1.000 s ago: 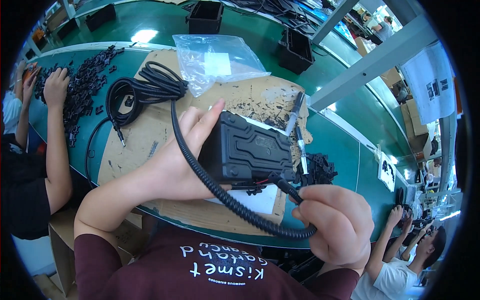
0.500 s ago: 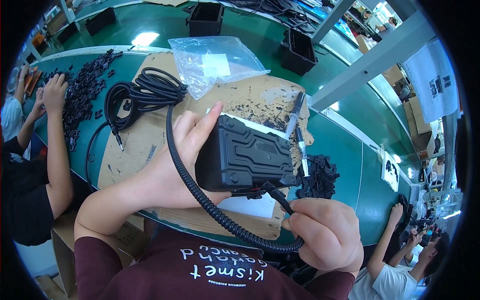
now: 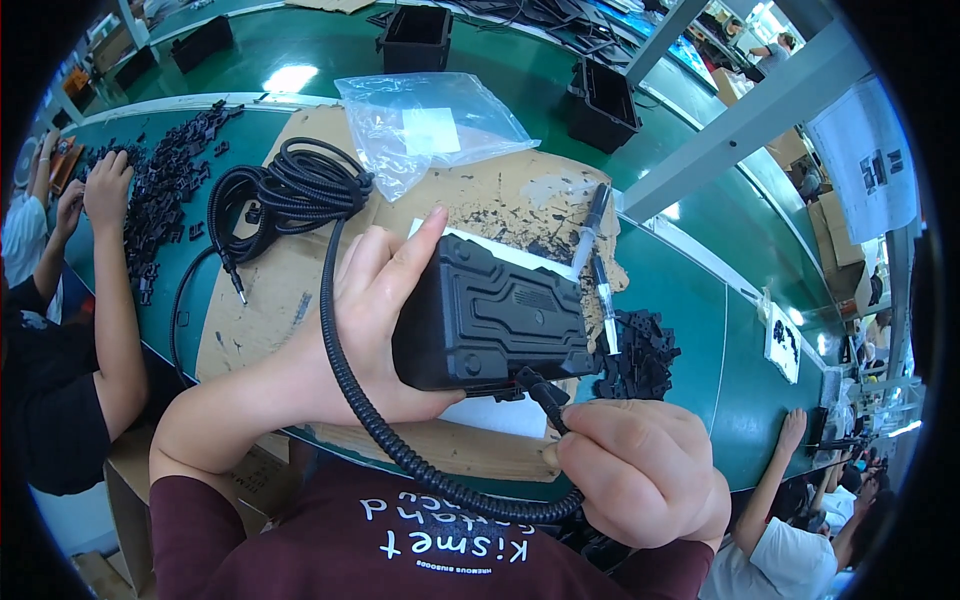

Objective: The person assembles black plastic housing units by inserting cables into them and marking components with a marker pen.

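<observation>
- Left hand (image 3: 372, 325): spread wide around the near end of the black box (image 3: 500, 315), thumb along its lower edge, a finger at the upper edge.
- Right hand (image 3: 640, 470): closed in a pinch on the ribbed cable (image 3: 376, 426), just behind its end piece (image 3: 543, 392).
- Progress, as judged: end piece already at the lower edge of the box, between both hands; fixed there or merely held against it, cannot tell. Remaining length not uncoiled; further work left, not shown.
- Box: matte black, apparently hard plastic; stepped raised panel, rounded bosses at corners.
- Cable: black, closely ridged, bent in a loose loop across the left wrist and below the box.
- Beneath the hands: white sheet (image 3: 500, 416), flat and smooth; worn brown cardboard (image 3: 265, 315), dark-flecked beyond the box.
- Beyond the left hand: cable coil (image 3: 320, 195), bundled; clear plastic bag (image 3: 490, 125), thin and crumpled.
- Beyond the right hand: slim tube (image 3: 605, 300), syringe-like; jumbled black parts (image 3: 640, 355), angular.
- Far left of the left hand: heap of small black pieces (image 3: 170, 175), beside a co-worker's hand (image 3: 108, 185).
</observation>
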A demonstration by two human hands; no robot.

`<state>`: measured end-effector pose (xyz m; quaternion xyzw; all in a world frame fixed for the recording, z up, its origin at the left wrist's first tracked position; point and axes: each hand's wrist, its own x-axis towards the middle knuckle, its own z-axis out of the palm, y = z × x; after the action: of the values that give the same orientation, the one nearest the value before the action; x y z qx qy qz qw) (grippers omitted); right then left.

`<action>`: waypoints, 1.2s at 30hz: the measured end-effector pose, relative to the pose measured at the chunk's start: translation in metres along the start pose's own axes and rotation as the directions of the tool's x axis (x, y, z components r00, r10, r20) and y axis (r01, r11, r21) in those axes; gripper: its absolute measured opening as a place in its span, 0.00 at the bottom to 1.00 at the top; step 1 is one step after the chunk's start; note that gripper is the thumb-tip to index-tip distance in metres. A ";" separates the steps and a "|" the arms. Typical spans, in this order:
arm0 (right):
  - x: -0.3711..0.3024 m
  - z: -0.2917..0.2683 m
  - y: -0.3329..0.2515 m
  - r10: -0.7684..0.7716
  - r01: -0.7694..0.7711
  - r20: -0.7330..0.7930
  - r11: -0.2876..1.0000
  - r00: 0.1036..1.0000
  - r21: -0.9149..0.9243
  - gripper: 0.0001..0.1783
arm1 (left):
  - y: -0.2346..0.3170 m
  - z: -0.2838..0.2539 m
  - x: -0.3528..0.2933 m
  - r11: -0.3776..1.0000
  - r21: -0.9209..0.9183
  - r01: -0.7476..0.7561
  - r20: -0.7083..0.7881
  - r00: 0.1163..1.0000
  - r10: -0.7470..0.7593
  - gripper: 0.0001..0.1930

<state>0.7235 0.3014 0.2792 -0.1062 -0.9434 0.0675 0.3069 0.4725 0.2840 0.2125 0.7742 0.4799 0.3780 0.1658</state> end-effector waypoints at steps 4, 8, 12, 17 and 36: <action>0.002 0.002 0.001 -0.012 0.012 0.000 1.000 1.000 0.016 0.12 | 0.002 -0.001 0.001 1.000 -0.002 -0.001 -0.002 1.000 0.001 0.59; 0.004 0.003 0.000 -0.025 0.024 0.004 1.000 1.000 0.015 0.12 | 0.000 0.001 0.000 1.000 0.011 -0.022 -0.033 0.999 0.023 0.59; 0.002 0.005 0.000 -0.025 0.025 -0.017 1.000 1.000 0.005 0.12 | 0.000 0.001 -0.001 0.999 0.019 -0.029 -0.030 0.999 0.029 0.59; 0.002 0.007 0.000 -0.024 0.024 -0.031 0.999 0.999 0.022 0.12 | 0.001 0.001 0.000 1.000 0.008 -0.023 -0.033 0.999 0.023 0.59; 0.001 0.010 -0.003 -0.045 0.046 -0.062 0.999 0.997 0.018 0.12 | 0.000 0.001 -0.002 1.000 0.011 -0.029 -0.042 0.999 0.029 0.58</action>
<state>0.7160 0.2984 0.2726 -0.0839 -0.9349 0.0665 0.3384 0.4729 0.2820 0.2107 0.7737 0.4739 0.3942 0.1463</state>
